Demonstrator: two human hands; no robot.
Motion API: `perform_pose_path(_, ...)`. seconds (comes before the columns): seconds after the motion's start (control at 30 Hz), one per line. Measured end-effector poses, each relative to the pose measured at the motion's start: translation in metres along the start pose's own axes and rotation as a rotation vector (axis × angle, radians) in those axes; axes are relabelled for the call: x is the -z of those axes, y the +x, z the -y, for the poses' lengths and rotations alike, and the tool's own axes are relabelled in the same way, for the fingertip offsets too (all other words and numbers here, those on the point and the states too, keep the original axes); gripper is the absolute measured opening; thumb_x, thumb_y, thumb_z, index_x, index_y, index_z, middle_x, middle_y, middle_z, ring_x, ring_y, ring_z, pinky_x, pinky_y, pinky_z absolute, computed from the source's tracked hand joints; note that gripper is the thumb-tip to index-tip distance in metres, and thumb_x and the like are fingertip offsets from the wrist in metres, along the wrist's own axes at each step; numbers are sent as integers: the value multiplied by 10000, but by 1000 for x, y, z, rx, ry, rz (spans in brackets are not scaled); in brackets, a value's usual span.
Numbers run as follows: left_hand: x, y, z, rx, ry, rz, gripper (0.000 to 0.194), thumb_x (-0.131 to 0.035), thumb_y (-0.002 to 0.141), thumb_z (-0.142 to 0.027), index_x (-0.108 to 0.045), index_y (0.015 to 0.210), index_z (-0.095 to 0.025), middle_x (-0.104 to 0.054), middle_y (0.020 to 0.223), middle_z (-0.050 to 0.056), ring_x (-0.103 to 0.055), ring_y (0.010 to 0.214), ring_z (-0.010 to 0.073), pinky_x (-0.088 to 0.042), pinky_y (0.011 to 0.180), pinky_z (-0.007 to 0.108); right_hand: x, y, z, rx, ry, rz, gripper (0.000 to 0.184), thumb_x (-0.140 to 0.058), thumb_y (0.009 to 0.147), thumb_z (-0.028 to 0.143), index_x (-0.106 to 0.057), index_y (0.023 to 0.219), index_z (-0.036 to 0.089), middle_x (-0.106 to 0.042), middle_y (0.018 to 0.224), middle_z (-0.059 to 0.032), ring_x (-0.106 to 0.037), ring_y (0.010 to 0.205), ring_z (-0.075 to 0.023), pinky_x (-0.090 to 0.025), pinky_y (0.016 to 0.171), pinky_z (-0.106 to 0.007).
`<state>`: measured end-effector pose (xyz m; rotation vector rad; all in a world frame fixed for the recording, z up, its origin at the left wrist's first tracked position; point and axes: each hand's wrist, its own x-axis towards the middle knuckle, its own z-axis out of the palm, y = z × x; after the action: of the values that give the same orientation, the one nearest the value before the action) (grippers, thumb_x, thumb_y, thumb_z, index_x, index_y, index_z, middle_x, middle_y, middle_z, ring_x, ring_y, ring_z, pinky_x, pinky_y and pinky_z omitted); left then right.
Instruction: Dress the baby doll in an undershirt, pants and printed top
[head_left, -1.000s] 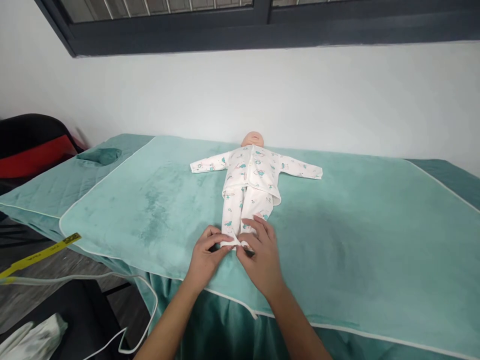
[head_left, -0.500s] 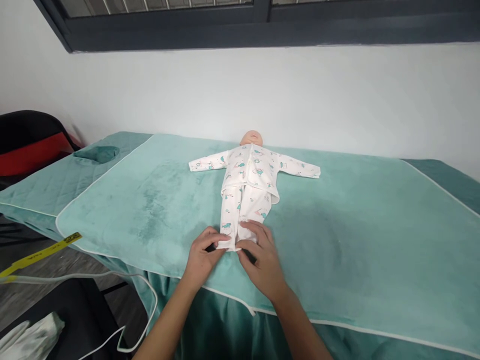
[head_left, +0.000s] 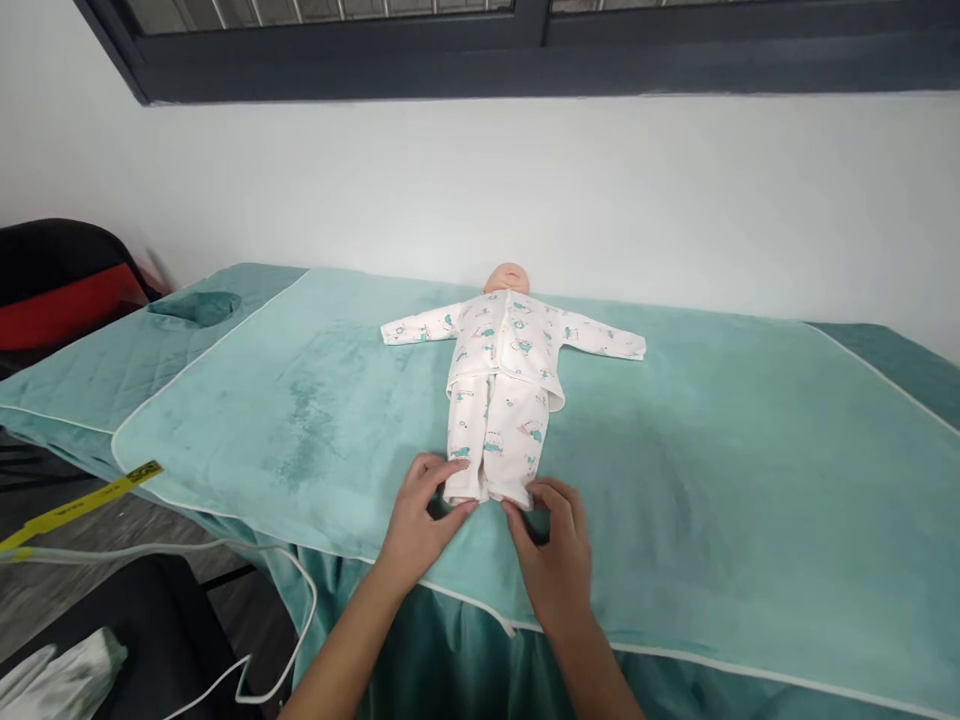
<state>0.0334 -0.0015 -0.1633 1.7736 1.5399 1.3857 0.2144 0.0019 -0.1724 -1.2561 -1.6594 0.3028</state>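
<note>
Doll (head_left: pixel 507 277) lies on its back on the green cover (head_left: pixel 712 450), head farthest from both hands, legs pointing back to them; it wears a white printed jacket (head_left: pixel 480 335), sleeves spread out to either side, & matching trousers (head_left: pixel 517 435). L hand (head_left: pixel 411 528) is at the cuff of the trouser leg on its side: index on the fabric, thumb by the hem, moderate gap btwn tips; can't tell if cloth is pinched. R hand (head_left: pixel 556 558) is at the other cuff, thumb & index close tog. at the hem, narrow gap; firm grip or light touch, can't tell. Well left of L hand: yellow strip (head_left: pixel 90 505) & white cable (head_left: pixel 300 600), the latter looping nearer; lower left, black seat (head_left: pixel 150 625) w/ pale cloth (head_left: pixel 71 675) on it. Far left, beyond L hand: black-&-red chair (head_left: pixel 67 310). Past the doll, away from both hands: white wall (head_left: pixel 450 180), dark window frame (head_left: pixel 337 75) above.
</note>
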Motion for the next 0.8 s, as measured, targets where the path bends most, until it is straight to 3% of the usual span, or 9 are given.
perform_pose_path(0.17, -7, -1, -6, -97, 163, -39, 520, -722, 790, -280, -555, 1281, -300, -484, 1249, 97, -511, 1178, 245, -464, 990, 424, 2, 2, 0, -60, 6, 76, 135, -589, 912, 318, -566, 1003, 220, -603, 961, -58, -585, 820, -180, -507, 695, -307)
perform_pose_path(0.33, -8, 9, -26, -262, 314, 34, 417, -665, 856, -300, -553, 1258, -292, -547, 1278, 99, -456, 1260, 272, -393, 1036, 458, 9, 12, -2, -38, 82, 158, 19, -567, 911, 230, -560, 905, 214, -592, 857, -21, -555, 787, -157, -467, 697, -272)
perform_pose_path(0.47, -9, 18, -36, -303, 409, 118, 322, -642, 872, -301, -593, 1189, -271, -601, 1178, 84, -510, 1163, 256, -367, 1024, 465, 18, 18, -4, -23, 200, 222, 47, -555, 911, 212, -557, 864, 210, -583, 851, -8, -544, 763, -132, -450, 686, -243)
perform_pose_path(0.63, -13, 24, -40, -339, 561, 220, 360, -636, 860, -237, -586, 1216, -259, -618, 1067, 69, -549, 1039, 235, -310, 1058, 510, 21, 20, -6, -66, 253, 271, 53, -568, 901, 234, -583, 859, 206, -594, 857, -6, -557, 766, -127, -452, 691, -235)
perform_pose_path(0.8, -17, 26, -44, -368, 587, 216, 295, -615, 863, -235, -610, 1158, -242, -649, 1016, 55, -562, 1012, 229, -300, 1071, 502, 20, 20, -8, -127, 350, 266, 68, -583, 902, 259, -596, 872, 199, -590, 870, -14, -540, 777, -128, -445, 698, -234)
